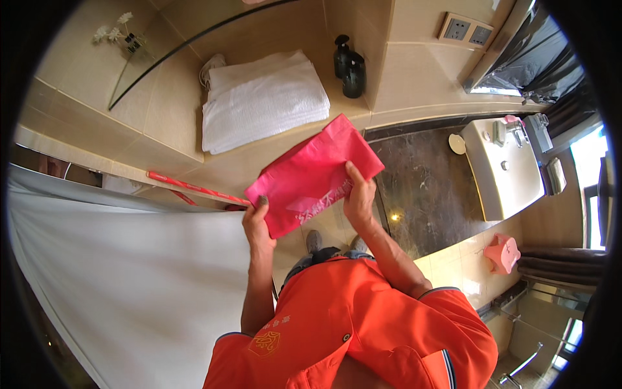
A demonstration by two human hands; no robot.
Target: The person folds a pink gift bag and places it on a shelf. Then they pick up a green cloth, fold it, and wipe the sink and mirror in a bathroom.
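Both my hands hold a folded pink-red bag of thin fabric-like material [306, 180] that bears white writing. My left hand [258, 221] grips its lower left corner, the thumb on top. At the right part of the bag, my right hand [359, 197] pinches the edge with the thumb over the front. The fingers beneath the bag are hidden. Beyond it, a stack of folded white towels [265, 99] lies on a tiled ledge [286, 141], with a coiled white cord or hose [212, 65] behind its left corner.
Two dark pump bottles [351, 73] stand in the niche's right corner, under a glass shelf [160, 53]. At right are a dark marble counter [418, 189], a white washbasin [510, 170] and a pink stool [502, 254]. White sheeting [136, 272] hangs at left beside red-and-white tape [194, 187].
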